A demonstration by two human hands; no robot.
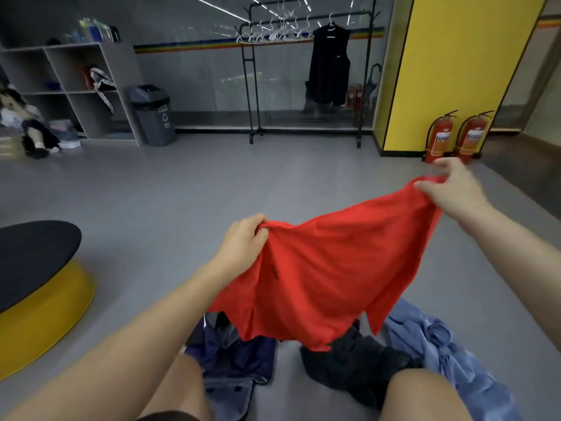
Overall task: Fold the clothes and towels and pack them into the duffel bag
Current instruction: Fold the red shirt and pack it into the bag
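Left hand (pixel 243 238): grips one top corner of the red cloth (pixel 328 275), fingers curled round it.
Right hand (pixel 455 189): pinches the other top corner, higher up and farther away.
Red cloth: held up in the air between the two hands, hanging down over the pile.
Pile on the floor (pixel 182 192): dark blue clothes (pixel 239 354) on the left, black clothes (pixel 358 363) in the middle, a light blue shirt (pixel 440 344) on the right, all crumpled.
Round seat (pixel 39 314): yellow with a black top, on the left.
Far wall: a black clothes rack (pixel 253 86) with white hangers (pixel 273 33) and one black vest (pixel 329 65); a grey bin (pixel 153 115) beside a grey shelf (pixel 69 86); two red fire extinguishers (pixel 440 138) by a yellow pillar (pixel 455 71).
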